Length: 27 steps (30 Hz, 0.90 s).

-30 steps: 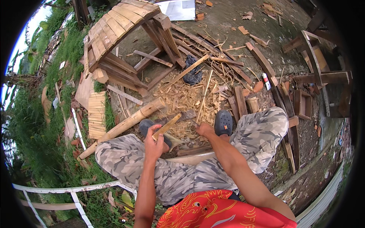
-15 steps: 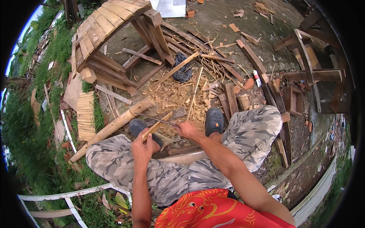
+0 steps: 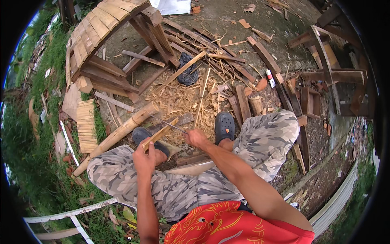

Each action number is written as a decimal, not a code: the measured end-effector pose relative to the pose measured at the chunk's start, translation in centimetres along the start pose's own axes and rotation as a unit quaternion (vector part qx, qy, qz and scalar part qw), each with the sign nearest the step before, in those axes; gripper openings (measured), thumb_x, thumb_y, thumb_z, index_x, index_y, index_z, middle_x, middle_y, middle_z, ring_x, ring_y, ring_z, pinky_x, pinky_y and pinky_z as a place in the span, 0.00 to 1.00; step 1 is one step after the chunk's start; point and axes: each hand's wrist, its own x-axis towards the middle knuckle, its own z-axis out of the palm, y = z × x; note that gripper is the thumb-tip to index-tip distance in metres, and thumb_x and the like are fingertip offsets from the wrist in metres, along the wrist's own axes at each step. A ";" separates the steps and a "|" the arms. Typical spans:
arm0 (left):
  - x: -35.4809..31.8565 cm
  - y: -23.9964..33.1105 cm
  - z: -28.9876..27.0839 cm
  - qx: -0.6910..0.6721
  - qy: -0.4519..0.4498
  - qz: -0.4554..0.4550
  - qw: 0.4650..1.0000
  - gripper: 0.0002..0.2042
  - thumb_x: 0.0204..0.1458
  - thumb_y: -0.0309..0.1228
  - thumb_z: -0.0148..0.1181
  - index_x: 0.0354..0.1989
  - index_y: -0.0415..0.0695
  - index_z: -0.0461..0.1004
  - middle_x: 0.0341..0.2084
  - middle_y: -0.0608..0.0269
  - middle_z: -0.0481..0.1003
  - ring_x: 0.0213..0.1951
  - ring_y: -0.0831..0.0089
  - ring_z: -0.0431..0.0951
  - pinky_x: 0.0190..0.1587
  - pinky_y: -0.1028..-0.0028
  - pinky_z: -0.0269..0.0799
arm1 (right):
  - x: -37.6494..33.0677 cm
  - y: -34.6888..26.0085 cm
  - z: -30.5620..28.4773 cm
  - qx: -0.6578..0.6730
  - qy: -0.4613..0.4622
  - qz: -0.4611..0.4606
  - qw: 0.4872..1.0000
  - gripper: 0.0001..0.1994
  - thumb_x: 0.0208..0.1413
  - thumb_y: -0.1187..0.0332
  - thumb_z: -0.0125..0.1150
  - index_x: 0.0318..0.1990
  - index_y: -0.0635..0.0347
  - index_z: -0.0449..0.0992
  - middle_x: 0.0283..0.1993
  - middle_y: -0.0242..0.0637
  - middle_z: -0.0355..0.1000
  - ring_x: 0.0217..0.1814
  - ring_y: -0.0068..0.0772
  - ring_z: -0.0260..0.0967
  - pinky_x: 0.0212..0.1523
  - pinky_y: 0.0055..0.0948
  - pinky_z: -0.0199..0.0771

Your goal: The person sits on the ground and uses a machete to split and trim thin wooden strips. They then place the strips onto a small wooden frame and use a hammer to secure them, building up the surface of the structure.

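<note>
My left hand (image 3: 144, 157) is closed around the lower end of a light wooden strip (image 3: 163, 132), which points up and to the right between my knees. In my right hand (image 3: 197, 138) is the handle of a knife with a long thin blade (image 3: 165, 122). The blade slants up and left and crosses the strip near its far end. Whether the edge bites into the wood is too small to tell. Under both hands lie pale wood shavings (image 3: 174, 95), spread between my dark clogs (image 3: 224, 125).
A bamboo pole (image 3: 118, 133) lies by my left leg, near a slatted bamboo panel (image 3: 86, 126). Ahead stands a wooden frame with a curved slatted top (image 3: 95, 26). Wood pieces (image 3: 243, 101), a glue tube (image 3: 270, 78) and a small wooden box (image 3: 311, 102) lie to the right.
The whole view has shifted slightly, moving the scene left and a little up. The knife blade now slants somewhat more steeply across the strip. Both hands keep their holds.
</note>
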 end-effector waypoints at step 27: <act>1.1 -2.2 -0.1 -0.100 0.000 -0.056 0.993 0.12 0.61 0.29 0.60 0.47 0.32 0.79 0.32 0.53 0.83 0.35 0.72 0.82 0.38 0.73 0.75 | 0.5 -0.1 -1.6 0.039 -0.048 0.022 0.998 0.17 0.64 0.56 0.52 0.38 0.63 0.78 0.33 0.56 0.78 0.39 0.60 0.77 0.44 0.53 0.76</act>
